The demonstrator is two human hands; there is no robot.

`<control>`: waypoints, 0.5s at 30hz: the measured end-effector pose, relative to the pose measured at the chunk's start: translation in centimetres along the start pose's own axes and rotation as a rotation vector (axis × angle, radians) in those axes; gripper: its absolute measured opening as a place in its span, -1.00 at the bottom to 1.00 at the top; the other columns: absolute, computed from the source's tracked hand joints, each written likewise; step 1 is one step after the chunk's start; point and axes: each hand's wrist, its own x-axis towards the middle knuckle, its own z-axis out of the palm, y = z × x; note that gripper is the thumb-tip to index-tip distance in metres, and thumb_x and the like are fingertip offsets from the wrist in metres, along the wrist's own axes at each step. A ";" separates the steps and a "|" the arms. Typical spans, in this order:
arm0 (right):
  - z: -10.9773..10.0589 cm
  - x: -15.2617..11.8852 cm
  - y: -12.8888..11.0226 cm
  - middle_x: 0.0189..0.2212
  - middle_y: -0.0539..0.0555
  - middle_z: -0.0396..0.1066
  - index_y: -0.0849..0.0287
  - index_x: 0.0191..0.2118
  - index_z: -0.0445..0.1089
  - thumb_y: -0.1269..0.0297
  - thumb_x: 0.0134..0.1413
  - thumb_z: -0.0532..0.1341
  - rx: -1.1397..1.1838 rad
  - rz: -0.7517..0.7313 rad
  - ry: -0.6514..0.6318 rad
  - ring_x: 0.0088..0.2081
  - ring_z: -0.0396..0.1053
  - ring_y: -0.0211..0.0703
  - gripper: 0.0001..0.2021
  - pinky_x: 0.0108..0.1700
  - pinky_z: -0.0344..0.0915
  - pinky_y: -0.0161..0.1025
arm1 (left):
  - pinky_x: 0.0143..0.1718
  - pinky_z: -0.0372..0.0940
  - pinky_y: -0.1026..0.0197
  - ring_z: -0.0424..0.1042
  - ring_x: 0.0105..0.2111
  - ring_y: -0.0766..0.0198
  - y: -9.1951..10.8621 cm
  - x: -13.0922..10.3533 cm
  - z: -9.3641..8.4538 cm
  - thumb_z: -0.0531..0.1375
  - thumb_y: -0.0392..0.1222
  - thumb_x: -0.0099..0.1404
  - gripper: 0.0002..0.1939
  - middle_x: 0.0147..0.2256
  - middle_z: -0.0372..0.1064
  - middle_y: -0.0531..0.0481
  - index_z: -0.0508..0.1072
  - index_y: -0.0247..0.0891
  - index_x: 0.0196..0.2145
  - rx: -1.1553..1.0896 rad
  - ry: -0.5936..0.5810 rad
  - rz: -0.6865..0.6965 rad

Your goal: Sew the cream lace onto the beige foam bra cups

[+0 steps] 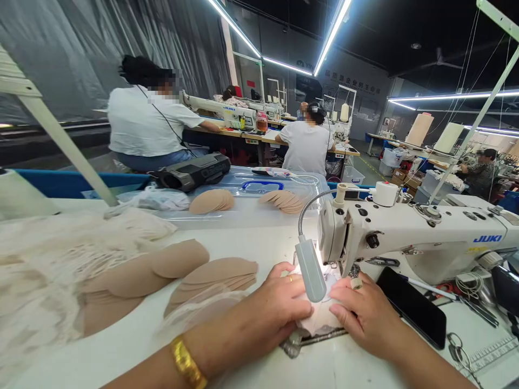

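Observation:
A small piece of pale fabric [320, 320] lies under the needle area of the white sewing machine [389, 232]. My left hand [281, 302] grips its left side, fingers bent and thumb pressed down on it. My right hand [363, 313] holds the right edge between thumb and fingers, close to the presser-foot area. A grey lamp head [311, 270] on a bendy metal neck hangs between my hands and hides part of the fabric and the needle.
Left of my arm are stacked beige cup pads [217, 275], larger beige pieces [130, 270] and white lace [36, 259]. A black phone [411, 307], tweezers [478, 310] and a ruler [492, 354] lie at right. A clear box [247, 208] stands behind; co-workers sit beyond.

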 end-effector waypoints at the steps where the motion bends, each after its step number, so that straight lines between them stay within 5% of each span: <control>1: 0.1 0.0 0.0 -0.24 0.07 0.51 0.08 -0.17 0.41 0.31 0.45 0.16 -0.006 -0.004 -0.002 -0.21 0.37 -0.03 -0.89 -0.09 0.27 -0.09 | 0.10 0.15 0.00 0.46 -0.16 0.10 0.0 0.1 -0.1 0.21 -0.56 0.27 -0.72 -0.26 0.51 0.04 0.43 -0.15 -0.34 -0.005 -0.008 0.002; 15: 0.2 0.0 -0.2 -0.28 0.04 0.51 0.08 -0.28 0.34 0.36 0.42 0.18 -0.079 -0.031 0.007 -0.22 0.33 -0.02 -0.84 -0.09 0.33 -0.08 | 0.11 0.13 -0.01 0.45 -0.19 0.08 0.1 0.0 -0.6 0.20 -0.56 0.22 -0.69 -0.31 0.45 0.07 0.47 -0.13 -0.29 0.000 -0.046 0.001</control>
